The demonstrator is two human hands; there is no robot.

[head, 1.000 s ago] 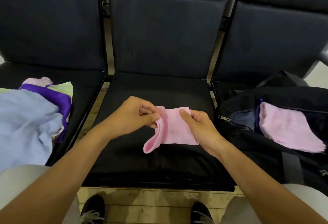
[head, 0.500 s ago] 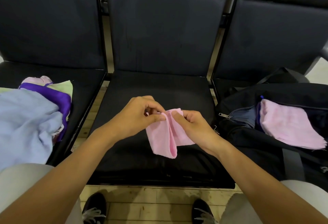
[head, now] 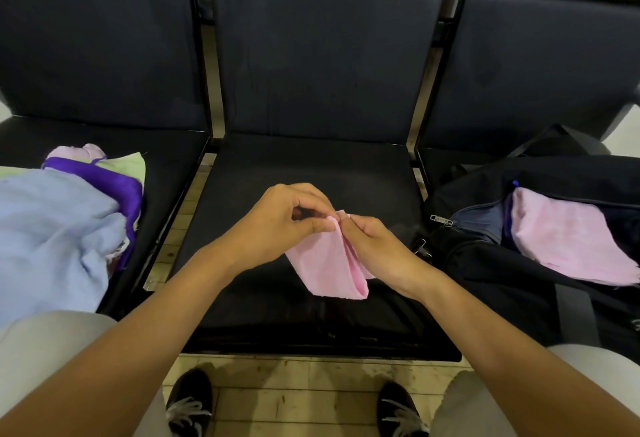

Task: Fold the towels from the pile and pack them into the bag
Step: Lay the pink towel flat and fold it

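A small pink towel (head: 329,267) hangs folded in half over the middle black seat (head: 311,173). My left hand (head: 280,225) and my right hand (head: 377,246) pinch its top corners together, fingertips almost touching. On the left seat lies the pile of towels (head: 55,229): light blue on top, with purple, pale green and pink beneath. On the right seat sits an unzipped black bag (head: 485,263), with a folded pink towel (head: 568,239) lying in its opening.
Three black padded seats with metal posts between them face me. My knees in light trousers and my black shoes (head: 190,402) are on the tan tiled floor (head: 294,391) at the bottom. The bag's strap (head: 575,315) hangs over its front.
My hands have come together, bringing the towel's two upper corners into one point. The pink towel went from spread between the hands to hanging doubled, with the fold at the lower right.
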